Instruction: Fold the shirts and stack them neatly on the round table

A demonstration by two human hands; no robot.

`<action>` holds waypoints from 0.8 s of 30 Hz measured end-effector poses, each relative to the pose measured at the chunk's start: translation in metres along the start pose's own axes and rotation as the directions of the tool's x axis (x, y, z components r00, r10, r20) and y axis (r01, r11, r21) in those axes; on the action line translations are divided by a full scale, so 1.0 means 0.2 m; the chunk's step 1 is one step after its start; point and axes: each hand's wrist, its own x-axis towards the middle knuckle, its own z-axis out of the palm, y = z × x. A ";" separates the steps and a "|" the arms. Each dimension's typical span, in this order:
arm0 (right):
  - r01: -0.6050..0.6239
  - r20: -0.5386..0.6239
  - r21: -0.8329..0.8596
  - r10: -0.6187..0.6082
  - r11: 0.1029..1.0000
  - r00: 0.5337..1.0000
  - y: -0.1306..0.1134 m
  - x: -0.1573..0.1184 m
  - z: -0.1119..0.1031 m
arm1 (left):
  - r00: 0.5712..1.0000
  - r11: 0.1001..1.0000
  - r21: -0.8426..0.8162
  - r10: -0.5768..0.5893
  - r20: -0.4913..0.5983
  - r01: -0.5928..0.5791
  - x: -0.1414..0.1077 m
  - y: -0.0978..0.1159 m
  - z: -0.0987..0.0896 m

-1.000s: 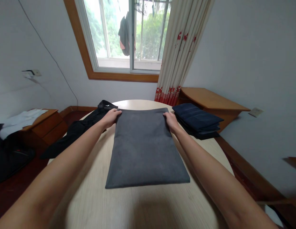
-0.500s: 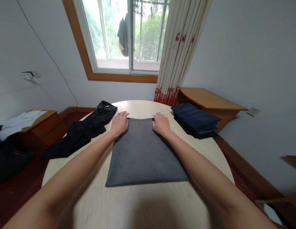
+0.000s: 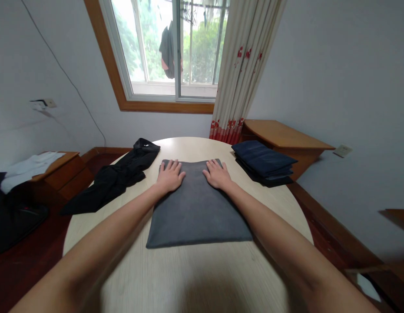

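A grey folded cloth [image 3: 198,213], perhaps a garment, lies flat in the middle of the round table [image 3: 150,278]. My left hand [image 3: 170,175] rests palm down on its far left corner, fingers spread. On the far right corner my right hand [image 3: 216,174] lies flat too, its thumb pointing inward. Neither hand grips the cloth. Left of my left hand, a crumpled black garment [image 3: 117,178] stretches along the table's edge. To the right of my right hand sits a stack of folded dark blue and black clothes [image 3: 263,161].
Beyond the table are a window [image 3: 169,52] and a long curtain [image 3: 244,65]. A wooden desk [image 3: 283,132] stands behind the stack. At the left, a low wooden cabinet [image 3: 71,174] bears white cloth [image 3: 29,167], with a black bag [image 3: 19,221] beside it.
Both hands have shifted from the far edge of the grey cloth onto its top. Their fingers, earlier curled at the corners, now lie spread flat. The view has moved slightly.
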 end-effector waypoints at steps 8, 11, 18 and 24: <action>0.240 0.060 0.125 -0.249 0.963 0.967 -0.01 -0.49 0.03 | 0.959 0.955 -0.134 0.275 0.065 -0.265 -0.51 0.02 0.04; 0.151 0.062 0.172 -0.164 0.973 0.984 0.20 -0.61 0.04 | 0.961 0.957 -0.146 0.264 0.085 -0.250 -0.68 -0.16 0.01; 0.277 -0.071 0.292 -0.269 0.915 0.961 0.42 -0.80 -0.04 | 0.923 0.910 -0.226 0.375 0.084 -0.349 -0.93 -0.33 -0.12; 0.416 -0.013 0.337 -0.438 0.844 0.899 0.34 -0.86 -0.14 | 0.891 0.868 -0.293 0.445 0.097 -0.401 -0.92 -0.29 -0.16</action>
